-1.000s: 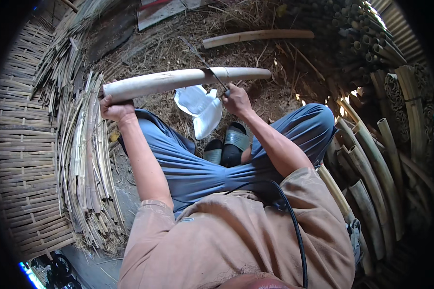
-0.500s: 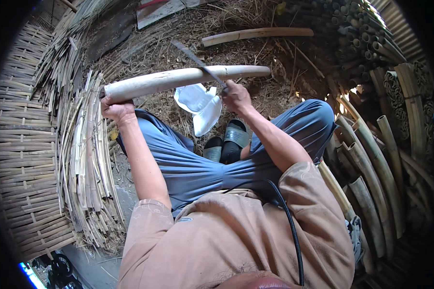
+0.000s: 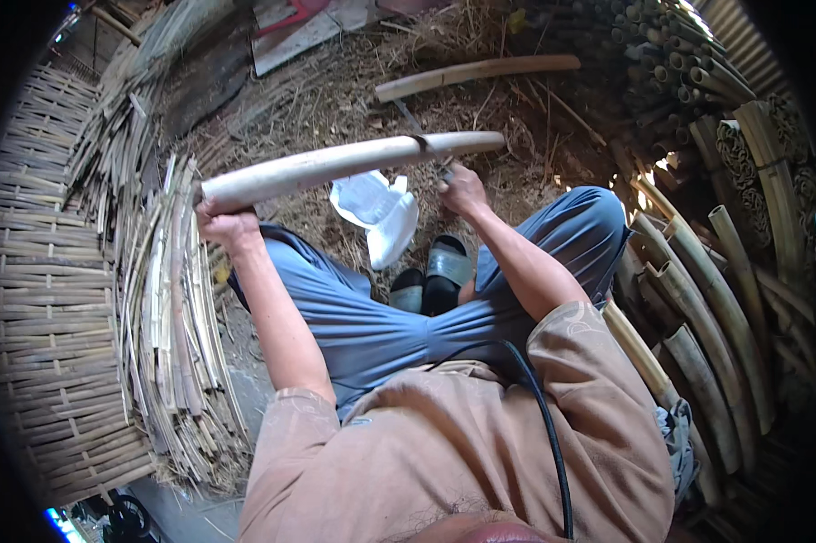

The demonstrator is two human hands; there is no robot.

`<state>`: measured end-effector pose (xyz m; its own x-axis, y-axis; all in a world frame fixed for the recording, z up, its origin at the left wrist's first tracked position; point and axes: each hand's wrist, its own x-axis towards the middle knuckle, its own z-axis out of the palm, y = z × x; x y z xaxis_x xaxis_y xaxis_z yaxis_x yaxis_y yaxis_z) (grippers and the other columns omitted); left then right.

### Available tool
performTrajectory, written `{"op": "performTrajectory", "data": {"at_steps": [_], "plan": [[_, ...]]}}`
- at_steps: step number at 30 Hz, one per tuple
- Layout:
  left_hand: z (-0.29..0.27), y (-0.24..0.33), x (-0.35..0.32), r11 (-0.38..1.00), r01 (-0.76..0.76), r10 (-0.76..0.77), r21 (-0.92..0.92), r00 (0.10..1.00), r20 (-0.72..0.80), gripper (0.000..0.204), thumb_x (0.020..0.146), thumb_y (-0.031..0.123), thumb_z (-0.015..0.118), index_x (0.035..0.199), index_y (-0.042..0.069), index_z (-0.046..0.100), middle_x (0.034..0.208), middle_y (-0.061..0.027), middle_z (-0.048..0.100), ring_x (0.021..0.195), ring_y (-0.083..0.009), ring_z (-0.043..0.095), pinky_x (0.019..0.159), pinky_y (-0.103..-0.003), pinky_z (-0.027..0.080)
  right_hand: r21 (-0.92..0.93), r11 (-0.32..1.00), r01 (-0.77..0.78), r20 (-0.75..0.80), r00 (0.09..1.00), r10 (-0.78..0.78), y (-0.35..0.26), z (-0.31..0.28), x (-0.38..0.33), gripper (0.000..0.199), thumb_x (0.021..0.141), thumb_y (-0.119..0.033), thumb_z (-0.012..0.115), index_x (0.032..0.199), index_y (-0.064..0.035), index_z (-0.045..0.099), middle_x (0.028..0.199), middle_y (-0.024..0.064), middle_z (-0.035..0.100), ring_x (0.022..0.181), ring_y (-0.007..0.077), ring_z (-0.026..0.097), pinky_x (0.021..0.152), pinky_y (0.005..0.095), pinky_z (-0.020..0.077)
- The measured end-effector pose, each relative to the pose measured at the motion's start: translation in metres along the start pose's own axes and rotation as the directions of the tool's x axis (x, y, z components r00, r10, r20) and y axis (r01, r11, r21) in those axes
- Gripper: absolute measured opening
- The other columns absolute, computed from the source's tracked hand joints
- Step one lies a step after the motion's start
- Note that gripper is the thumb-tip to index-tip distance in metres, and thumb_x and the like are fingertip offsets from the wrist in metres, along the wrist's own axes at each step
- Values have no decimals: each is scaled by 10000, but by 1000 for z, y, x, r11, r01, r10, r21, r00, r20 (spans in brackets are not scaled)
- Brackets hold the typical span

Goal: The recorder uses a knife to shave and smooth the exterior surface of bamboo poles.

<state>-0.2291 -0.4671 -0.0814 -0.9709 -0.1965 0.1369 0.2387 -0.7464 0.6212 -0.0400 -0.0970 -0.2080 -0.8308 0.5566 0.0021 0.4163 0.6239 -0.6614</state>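
A thick pale bamboo pole [image 3: 326,161] lies crosswise in front of me, its left end lower than its middle. My left hand [image 3: 230,226] is closed around that left end from below. In my right hand [image 3: 465,192], the fingers wrap round the handle of a long-bladed knife [image 3: 409,116]. Its blade crosses the bamboo right of the middle, and part of it sticks out beyond the far side. Below the pole, an open white foam container [image 3: 391,217] rests on the ground near my sandals [image 3: 446,262].
Another bamboo piece [image 3: 480,72] lies farther off on the straw-strewn ground. Split bamboo strips [image 3: 177,335] are piled at left beside woven bamboo panels [image 3: 55,299]. Several bamboo poles [image 3: 711,299] stand at right, with more stacked poles [image 3: 670,63] at the back right.
My right hand has moved right and slightly nearer to me, and the knife crosses the bamboo farther right. The pole's left end has dipped slightly; my left hand keeps its grip.
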Motion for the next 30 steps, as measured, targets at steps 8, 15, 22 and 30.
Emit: {"op": "performTrajectory", "data": {"at_steps": [8, 15, 22, 30], "plan": [[15, -6, 0, 997, -33, 37, 74, 998, -53, 432, 679, 257, 709, 1056, 59, 633, 1061, -107, 611, 1065, -304, 588, 984, -485, 451, 121, 954, 275, 89, 954, -286, -6, 13, 3, 221, 862, -221, 654, 972, -34, 613, 912, 262, 693, 904, 429, 691, 798, 499, 557], [24, 1, -9, 998, -10, 19, 66, 991, -135, 392, 707, 215, 689, 1040, 18, 626, 1042, -128, 610, 1041, -313, 603, 955, -479, 467, -179, 984, -23, 10, 1000, 25, 27, -11, 14, 276, 862, -284, 630, 953, -24, 645, 926, 246, 698, 892, 424, 692, 805, 495, 560], [21, -6, -3, 991, -68, 78, 113, 993, -92, 267, 767, 227, 676, 948, 38, 625, 985, -93, 604, 974, -258, 601, 906, -433, 484, 61, 923, 379, 17, 925, -380, -2, 25, 1, 252, 838, -226, 696, 965, -24, 616, 889, 252, 687, 885, 434, 684, 795, 513, 538], [16, -4, 0, 981, -112, 134, 158, 981, -138, 355, 773, 207, 688, 1048, -10, 634, 1052, -137, 621, 1040, -289, 616, 935, -463, 497, -115, 985, -131, 48, 989, 137, 22, -13, 17, 285, 849, -241, 615, 987, 5, 660, 970, 272, 708, 941, 418, 703, 841, 476, 567]]}}
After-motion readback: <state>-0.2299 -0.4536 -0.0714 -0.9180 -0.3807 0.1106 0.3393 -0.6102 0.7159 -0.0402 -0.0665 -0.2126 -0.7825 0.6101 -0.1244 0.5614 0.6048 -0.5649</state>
